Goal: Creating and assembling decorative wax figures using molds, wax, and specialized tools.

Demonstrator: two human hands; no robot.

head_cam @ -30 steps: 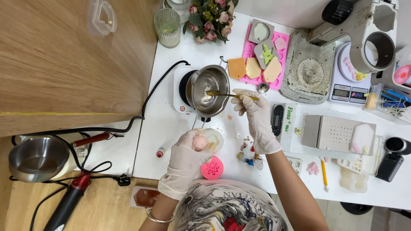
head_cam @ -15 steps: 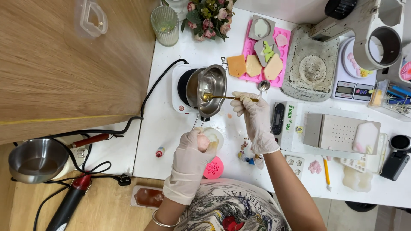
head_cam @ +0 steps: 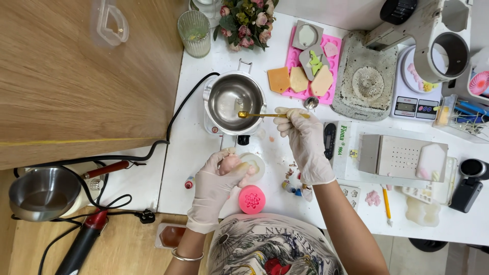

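Here, label by label:
Right hand: gloved, fingers pinched shut on the handle of a gold spoon; the spoon's bowl hangs over the rim of the steel pot.
Left hand: gloved, curled closed around a small pink lump, held over a white round mould.
Pot: upright on a white hot plate, a black cord leading off it to the left.
Near the left hand: a pink round flower mould, just beside the wrist.
Farther back: a pink tray with orange and yellow slabs, a bunch of flowers and a ribbed glass.
Right side: a kitchen scale, well apart from both hands.
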